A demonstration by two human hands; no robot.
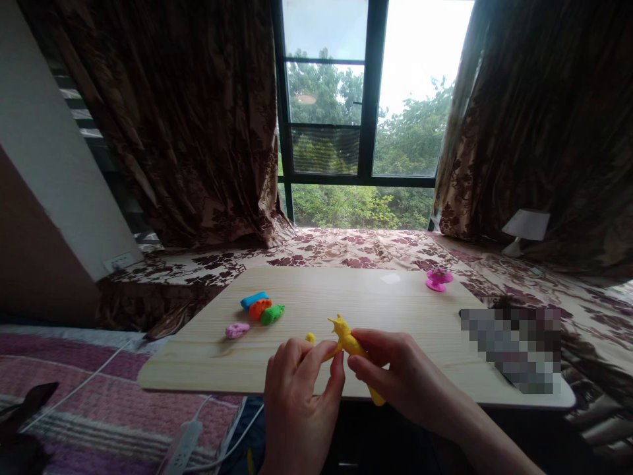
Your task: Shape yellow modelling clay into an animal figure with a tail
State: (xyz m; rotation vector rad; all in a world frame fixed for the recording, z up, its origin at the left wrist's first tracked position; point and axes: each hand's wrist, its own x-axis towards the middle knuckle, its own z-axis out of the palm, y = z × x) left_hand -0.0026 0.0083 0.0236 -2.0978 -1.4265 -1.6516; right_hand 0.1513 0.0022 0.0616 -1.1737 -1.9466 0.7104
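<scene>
Both hands hold a yellow modelling clay figure (352, 346) above the table's near edge. Thin pointed prongs spread from its top end, and its thicker body slants down to the right. My left hand (301, 389) pinches a thin arm-like strand at its left side between thumb and fingers. With thumb and fingertips, my right hand (403, 373) grips the body from the right. Just beyond my left fingers shows a small yellow clay lump (310, 338), partly hidden. Farther left lie blue clay (254, 301), orange clay (260, 309), green clay (272, 315) and pale pink clay (237, 330).
A magenta clay piece with a dotted top (438, 280) stands at the wooden table's (208, 356) far right, near a white scrap (390, 279). A blurred-out item (514, 349) covers the right side. Below left are a power strip (184, 443) and cables.
</scene>
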